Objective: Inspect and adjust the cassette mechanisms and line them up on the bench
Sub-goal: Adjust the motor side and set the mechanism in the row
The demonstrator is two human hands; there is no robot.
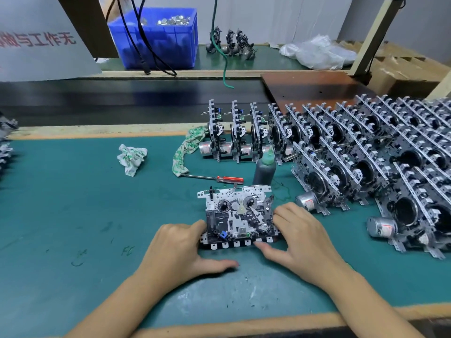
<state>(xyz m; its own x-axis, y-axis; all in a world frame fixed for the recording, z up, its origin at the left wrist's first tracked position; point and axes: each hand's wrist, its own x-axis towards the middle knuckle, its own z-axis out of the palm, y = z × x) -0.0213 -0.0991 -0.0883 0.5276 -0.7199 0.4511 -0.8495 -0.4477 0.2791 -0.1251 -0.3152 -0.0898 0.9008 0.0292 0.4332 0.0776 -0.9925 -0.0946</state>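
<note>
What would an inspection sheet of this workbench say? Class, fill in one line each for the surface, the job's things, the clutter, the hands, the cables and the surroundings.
Surface: green bench mat, scuffed and marked near the front edge.
Job's things: one cassette mechanism lying flat in front of the person; finished mechanisms standing on edge in rows to the right.
Clutter: crumpled rag, second rag, red-handled screwdriver, dark bottle with green nozzle.
Hands: left hand grips the mechanism's left end; right hand grips its right end.
Cables: black cables and a green cable hang at the back.
Surroundings: blue bin of metal parts, plastic bags, brown board.
</note>
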